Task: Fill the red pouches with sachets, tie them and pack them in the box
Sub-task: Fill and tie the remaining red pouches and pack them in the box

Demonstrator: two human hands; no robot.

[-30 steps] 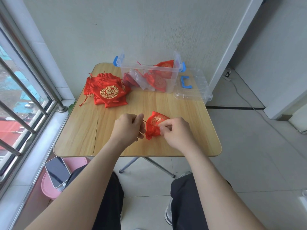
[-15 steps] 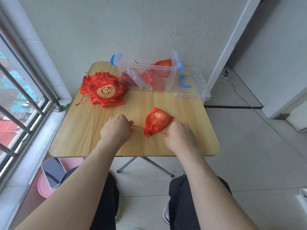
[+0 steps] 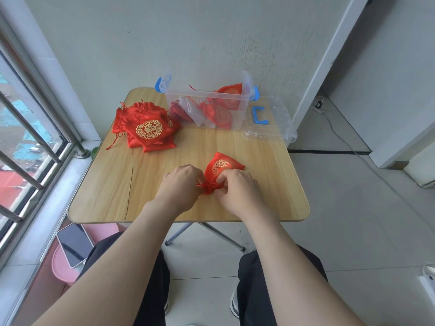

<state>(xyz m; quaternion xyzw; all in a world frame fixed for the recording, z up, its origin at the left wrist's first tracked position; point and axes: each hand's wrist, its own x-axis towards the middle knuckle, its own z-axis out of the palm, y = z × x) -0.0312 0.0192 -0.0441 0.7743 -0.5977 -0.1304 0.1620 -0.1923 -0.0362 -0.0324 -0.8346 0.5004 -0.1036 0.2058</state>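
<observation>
- Red satin, glossy, with a gold printed roundel: the red pouch [image 3: 224, 166] lies plump on the near middle of the table [image 3: 150, 184], its neck gathered into a tight ruffle towards the person.
- Left hand [image 3: 180, 188] and right hand [image 3: 239, 190] meet at that neck, with the fingers of both curled and pinching the thin red cords there.
- Further back on the left, a pile of flat pouches [image 3: 146, 129] of the same fabric trails loose strings.
- The clear plastic box [image 3: 237, 114] with blue latches stands at the far edge, holding tied pouches and pale sachets.
- Its lid [image 3: 280, 125] lies just to the right.
- The table is pale wood-grain laminate with rounded corners.
- Grey tiled floor, textured white wall, metal window bars on the left.
</observation>
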